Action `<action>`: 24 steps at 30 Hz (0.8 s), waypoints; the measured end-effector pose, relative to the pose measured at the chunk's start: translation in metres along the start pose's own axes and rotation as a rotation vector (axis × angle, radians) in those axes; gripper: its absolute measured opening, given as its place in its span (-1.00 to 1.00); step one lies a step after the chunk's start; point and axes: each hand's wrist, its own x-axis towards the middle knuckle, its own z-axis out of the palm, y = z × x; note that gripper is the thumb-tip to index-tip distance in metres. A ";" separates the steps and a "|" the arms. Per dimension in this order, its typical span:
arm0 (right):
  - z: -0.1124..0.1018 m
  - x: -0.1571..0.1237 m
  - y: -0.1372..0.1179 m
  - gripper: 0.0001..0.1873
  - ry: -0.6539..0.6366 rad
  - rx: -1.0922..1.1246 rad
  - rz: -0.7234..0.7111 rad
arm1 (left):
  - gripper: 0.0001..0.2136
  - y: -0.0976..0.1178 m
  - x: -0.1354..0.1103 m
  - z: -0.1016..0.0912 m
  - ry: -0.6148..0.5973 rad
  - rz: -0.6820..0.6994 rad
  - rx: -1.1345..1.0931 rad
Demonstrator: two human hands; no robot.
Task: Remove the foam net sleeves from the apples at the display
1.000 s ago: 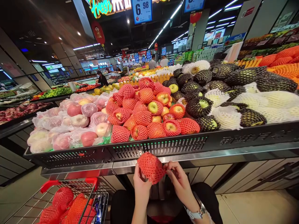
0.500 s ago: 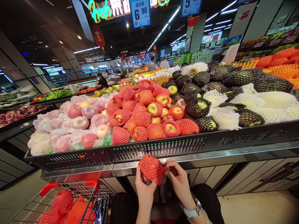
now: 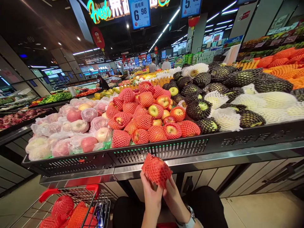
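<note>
Both hands hold one apple in a red foam net (image 3: 155,169) in front of the display's metal edge. My left hand (image 3: 150,190) cups it from below and the left, fingers closed round it. My right hand (image 3: 173,193), with a watch (image 3: 190,218) on its wrist, grips the lower right side of the net; some of its fingers are hidden behind the apple. Just beyond lies a heap of apples in red foam nets (image 3: 143,122), inside a black crate (image 3: 156,151).
Bagged fruit (image 3: 87,126) lies left of the apples, and melons in black nets (image 3: 199,109) lie to the right. At lower left stands a shopping cart (image 3: 93,189) holding several red-netted fruits (image 3: 63,205). Price signs (image 3: 140,14) hang overhead. People (image 3: 152,66) stand far back.
My right hand has moved left and under the apple, from pinching the net's right end to gripping its lower side. The apple has tilted slightly in my hands.
</note>
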 end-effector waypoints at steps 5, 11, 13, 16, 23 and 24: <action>-0.002 0.003 -0.011 -0.31 0.054 0.027 -0.005 | -0.42 0.005 0.002 -0.011 -0.328 -0.140 0.059; -0.010 0.006 -0.006 -0.30 0.162 -0.015 -0.095 | -0.81 0.002 0.012 -0.017 -0.028 0.260 0.261; -0.013 0.009 -0.005 -0.15 0.211 -0.101 -0.150 | -0.86 0.005 0.015 -0.022 -0.001 0.306 0.199; -0.017 0.010 -0.006 0.03 0.278 -0.253 -0.262 | -0.78 0.017 0.021 -0.028 0.156 0.278 -0.077; -0.017 -0.001 -0.012 -0.09 -0.066 -0.428 -0.453 | -0.31 0.047 0.025 -0.019 0.038 -0.045 -0.490; -0.016 -0.002 -0.014 -0.12 -0.120 -0.464 -0.485 | -0.29 0.046 0.022 -0.018 -0.004 -0.095 -0.494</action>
